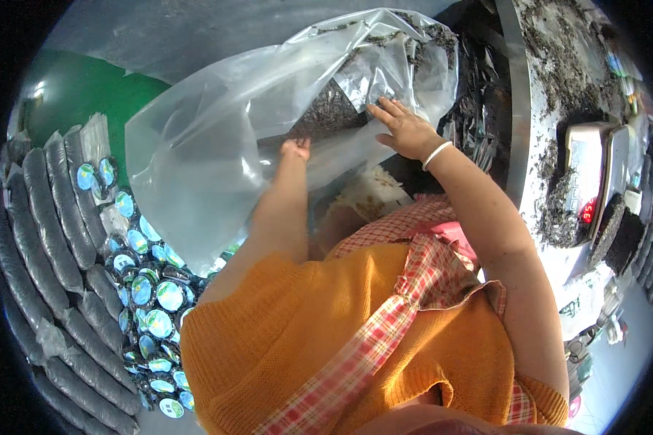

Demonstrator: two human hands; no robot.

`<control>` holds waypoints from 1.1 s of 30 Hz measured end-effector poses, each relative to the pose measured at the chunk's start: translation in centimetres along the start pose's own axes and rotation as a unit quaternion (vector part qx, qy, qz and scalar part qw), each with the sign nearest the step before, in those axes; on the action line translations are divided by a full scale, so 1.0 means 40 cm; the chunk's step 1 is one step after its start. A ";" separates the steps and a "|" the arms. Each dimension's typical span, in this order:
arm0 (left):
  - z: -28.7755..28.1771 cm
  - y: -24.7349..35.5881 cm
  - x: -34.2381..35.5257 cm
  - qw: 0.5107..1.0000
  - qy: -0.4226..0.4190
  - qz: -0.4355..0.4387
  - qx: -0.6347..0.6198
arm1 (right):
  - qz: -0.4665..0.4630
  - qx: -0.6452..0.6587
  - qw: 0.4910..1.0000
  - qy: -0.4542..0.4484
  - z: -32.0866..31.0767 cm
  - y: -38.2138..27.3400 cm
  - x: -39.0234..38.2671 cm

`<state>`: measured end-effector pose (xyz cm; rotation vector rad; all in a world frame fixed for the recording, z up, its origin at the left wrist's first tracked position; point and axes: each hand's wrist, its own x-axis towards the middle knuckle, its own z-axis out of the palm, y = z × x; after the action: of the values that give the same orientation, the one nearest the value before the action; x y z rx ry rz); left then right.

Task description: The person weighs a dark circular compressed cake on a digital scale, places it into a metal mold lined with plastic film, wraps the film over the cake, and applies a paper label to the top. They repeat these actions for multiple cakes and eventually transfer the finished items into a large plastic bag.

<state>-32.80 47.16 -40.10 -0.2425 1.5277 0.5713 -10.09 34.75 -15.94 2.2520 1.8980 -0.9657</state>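
A large clear plastic bag [196, 145] spreads open before me, its mouth turned toward me. Dark dry shreds [330, 112] lie inside it, and some cling to its folds at the far right. My left hand [296, 149] is closed at the near edge of the bag, the fingers curled on the film. With fingers spread, my right hand [408, 133] rests against the bag's right side; a white bangle [437, 155] circles that wrist. Below the bag, by my lap, is a whitish sack or box [370, 194], partly hidden.
Long dark-filled plastic tubes [51, 210] are stacked at the left, beside a heap of small packs with round blue-green labels [159, 312]. On the right, a metal worktop [540, 145] strewn with dark shreds holds a scale [584, 167] with a red display.
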 end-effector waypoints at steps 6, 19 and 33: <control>0.065 -0.015 -0.039 0.963 -0.080 -0.033 -0.255 | -0.044 0.010 0.989 0.141 -0.039 -0.049 0.001; -0.070 0.018 -0.316 0.871 -0.484 -0.025 -0.082 | -0.329 -0.042 0.896 0.296 -0.277 -0.331 0.031; 0.177 0.096 -0.535 0.920 -0.376 0.111 -0.011 | -0.088 -0.245 0.939 0.226 -0.382 -0.263 0.009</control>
<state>-27.36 49.66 -18.01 0.1350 0.7997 0.7535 -13.05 44.00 -0.13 2.1336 2.2169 0.0599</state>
